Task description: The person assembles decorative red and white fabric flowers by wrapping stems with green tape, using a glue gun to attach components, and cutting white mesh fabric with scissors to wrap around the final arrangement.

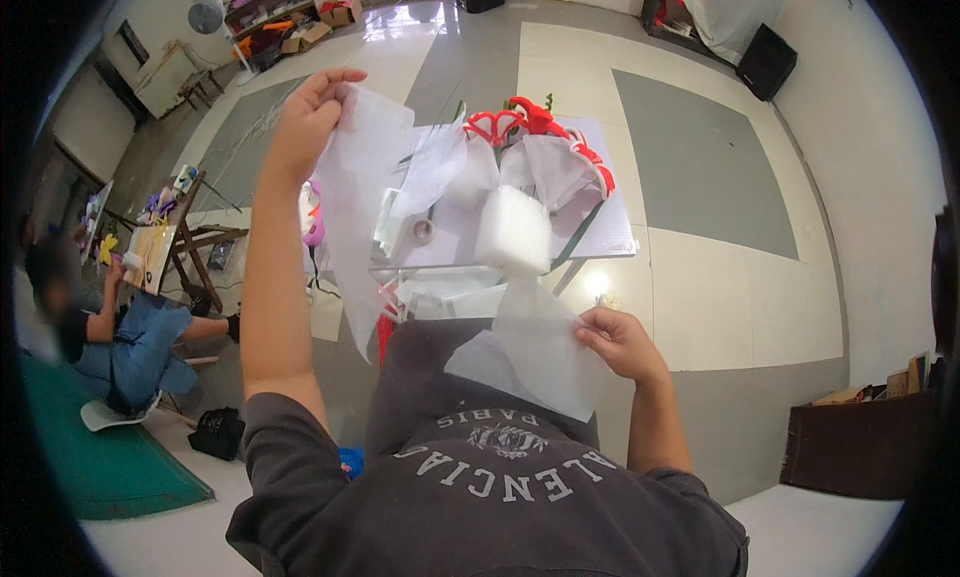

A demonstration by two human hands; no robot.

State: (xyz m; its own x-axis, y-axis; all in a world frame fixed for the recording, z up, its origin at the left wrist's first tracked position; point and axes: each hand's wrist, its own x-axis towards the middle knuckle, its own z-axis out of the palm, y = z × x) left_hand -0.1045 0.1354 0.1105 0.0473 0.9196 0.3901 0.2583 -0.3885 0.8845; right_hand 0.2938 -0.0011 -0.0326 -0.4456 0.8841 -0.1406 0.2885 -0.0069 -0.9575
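My left hand [312,122], raised at the left, pinches the top corner of a thin translucent white wrapping sheet [358,177] that hangs down beside the table. At the lower right my right hand [628,347] has its fingers closed on the edge of a second translucent white sheet [545,342], which drapes over my lap. Between them on the white table [615,232] stands a white foam block [515,234]. Behind it are red and white handmade flowers [540,117], with white wrapping [560,167] around some. A tape roll [424,231] lies left of the block.
A pink item [313,217] is partly hidden behind my left forearm. Far left, a person [135,342] sits by a wooden table [160,252]. A standing fan [207,17] and shelf [275,12] are at the far left, a black speaker [767,62] at the far right.
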